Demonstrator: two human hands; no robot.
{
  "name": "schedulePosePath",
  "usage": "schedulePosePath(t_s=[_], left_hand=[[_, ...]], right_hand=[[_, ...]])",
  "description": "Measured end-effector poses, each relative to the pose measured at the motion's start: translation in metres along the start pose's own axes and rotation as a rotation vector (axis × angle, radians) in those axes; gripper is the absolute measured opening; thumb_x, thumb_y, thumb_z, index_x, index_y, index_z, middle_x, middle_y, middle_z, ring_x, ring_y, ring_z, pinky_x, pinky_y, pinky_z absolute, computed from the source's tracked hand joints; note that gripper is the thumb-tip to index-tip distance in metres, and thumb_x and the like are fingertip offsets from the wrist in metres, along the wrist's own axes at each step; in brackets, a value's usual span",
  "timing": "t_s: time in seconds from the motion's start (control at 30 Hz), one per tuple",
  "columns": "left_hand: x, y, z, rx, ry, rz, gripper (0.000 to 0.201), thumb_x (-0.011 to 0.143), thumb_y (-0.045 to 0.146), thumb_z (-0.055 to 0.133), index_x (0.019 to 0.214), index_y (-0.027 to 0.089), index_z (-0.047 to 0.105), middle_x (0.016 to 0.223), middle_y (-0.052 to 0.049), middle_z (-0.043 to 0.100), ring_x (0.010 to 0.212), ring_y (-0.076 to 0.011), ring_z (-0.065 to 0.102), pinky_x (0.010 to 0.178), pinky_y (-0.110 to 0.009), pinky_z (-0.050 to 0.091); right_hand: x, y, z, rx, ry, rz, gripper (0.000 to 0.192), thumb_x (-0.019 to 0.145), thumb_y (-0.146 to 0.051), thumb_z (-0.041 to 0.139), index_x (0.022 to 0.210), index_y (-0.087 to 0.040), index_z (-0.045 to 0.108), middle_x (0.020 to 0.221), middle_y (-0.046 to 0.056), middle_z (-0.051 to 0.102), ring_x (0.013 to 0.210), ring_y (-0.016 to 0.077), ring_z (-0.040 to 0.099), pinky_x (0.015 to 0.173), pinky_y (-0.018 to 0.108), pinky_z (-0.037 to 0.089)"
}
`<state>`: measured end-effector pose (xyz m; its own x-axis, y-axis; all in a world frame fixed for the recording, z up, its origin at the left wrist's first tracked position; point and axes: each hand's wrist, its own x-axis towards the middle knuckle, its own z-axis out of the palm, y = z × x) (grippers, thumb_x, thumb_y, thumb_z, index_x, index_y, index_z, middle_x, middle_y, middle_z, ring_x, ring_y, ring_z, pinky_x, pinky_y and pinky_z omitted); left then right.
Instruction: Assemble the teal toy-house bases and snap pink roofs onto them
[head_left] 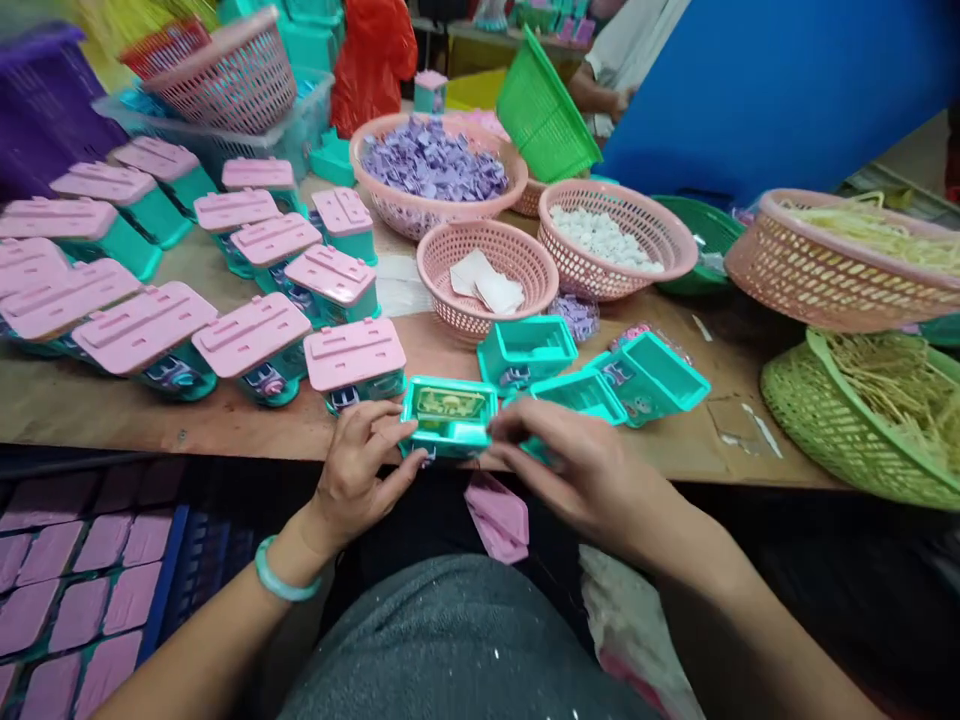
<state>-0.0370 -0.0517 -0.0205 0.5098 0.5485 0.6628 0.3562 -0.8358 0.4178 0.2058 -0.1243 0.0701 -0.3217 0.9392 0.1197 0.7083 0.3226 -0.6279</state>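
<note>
My left hand (364, 470) and my right hand (577, 470) hold an open teal plastic box (448, 415) at the table's front edge. Yellowish filling shows inside the box. The left fingers pinch its left side, the right fingers grip its right side. A loose pink lid (499, 518) lies on my lap just below. Three more open teal boxes (525, 350) rest on the wooden table (225, 425) right behind my hands.
Several closed teal boxes with pink lids (259, 335) fill the table's left. Pink baskets hold purple pieces (431, 165), white pieces (604, 235) and white packets (487, 280). Baskets of straw-like shreds (885, 385) stand at the right. Another person's hand (600, 100) works at the back.
</note>
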Motion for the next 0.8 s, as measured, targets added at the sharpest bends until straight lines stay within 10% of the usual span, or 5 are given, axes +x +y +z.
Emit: schedulePosePath(t_s=[0.1, 0.3, 0.47, 0.6, 0.8], left_hand=[[-0.001, 0.002, 0.002, -0.027, 0.005, -0.016, 0.038, 0.089, 0.015, 0.071, 0.125, 0.019, 0.059, 0.117, -0.014, 0.062, 0.109, -0.0277, 0.061, 0.095, -0.046, 0.05], [-0.012, 0.018, -0.004, -0.09, 0.088, -0.055, 0.047, 0.087, 0.012, 0.071, 0.132, 0.018, 0.058, 0.12, -0.014, 0.063, 0.114, -0.0268, 0.061, 0.1, -0.045, 0.05], [-0.02, 0.057, -0.015, -0.317, -0.009, -0.172, 0.052, 0.083, 0.015, 0.077, 0.132, 0.024, 0.061, 0.122, -0.01, 0.065, 0.113, -0.023, 0.063, 0.098, -0.037, 0.053], [-0.007, 0.08, -0.004, -0.905, -0.351, -0.667, 0.024, 0.089, 0.032, 0.071, 0.11, 0.019, 0.072, 0.094, -0.006, 0.07, 0.081, -0.0159, 0.067, 0.069, -0.026, 0.057], [0.022, 0.078, -0.005, -1.434, -0.212, -1.184, 0.025, 0.08, 0.027, 0.078, 0.098, 0.013, 0.068, 0.075, 0.0, 0.065, 0.057, -0.0084, 0.059, 0.046, -0.016, 0.051]], right_hand=[[-0.058, 0.014, 0.037, 0.149, -0.308, 0.193, 0.017, 0.103, -0.02, 0.048, 0.093, -0.022, 0.062, 0.083, 0.002, 0.067, 0.074, 0.0157, 0.062, 0.068, 0.03, 0.049], [-0.108, 0.068, 0.122, 0.073, -0.083, 0.616, 0.031, 0.08, -0.036, 0.079, 0.097, -0.021, 0.059, 0.101, 0.007, 0.065, 0.1, 0.0264, 0.06, 0.089, 0.041, 0.049], [-0.118, 0.028, 0.083, 0.461, -0.035, 0.513, 0.028, 0.085, -0.043, 0.069, 0.103, -0.023, 0.061, 0.111, 0.006, 0.067, 0.096, 0.0221, 0.06, 0.086, 0.035, 0.045], [-0.103, 0.005, 0.059, 1.101, -0.078, 0.549, 0.051, 0.087, -0.066, 0.062, 0.098, -0.016, 0.067, 0.084, 0.003, 0.066, 0.067, 0.0131, 0.054, 0.062, 0.026, 0.039], [-0.054, 0.004, 0.051, 1.184, 0.097, 0.605, 0.047, 0.076, -0.059, 0.082, 0.089, -0.015, 0.069, 0.072, -0.001, 0.062, 0.059, 0.0086, 0.051, 0.056, 0.022, 0.036]])
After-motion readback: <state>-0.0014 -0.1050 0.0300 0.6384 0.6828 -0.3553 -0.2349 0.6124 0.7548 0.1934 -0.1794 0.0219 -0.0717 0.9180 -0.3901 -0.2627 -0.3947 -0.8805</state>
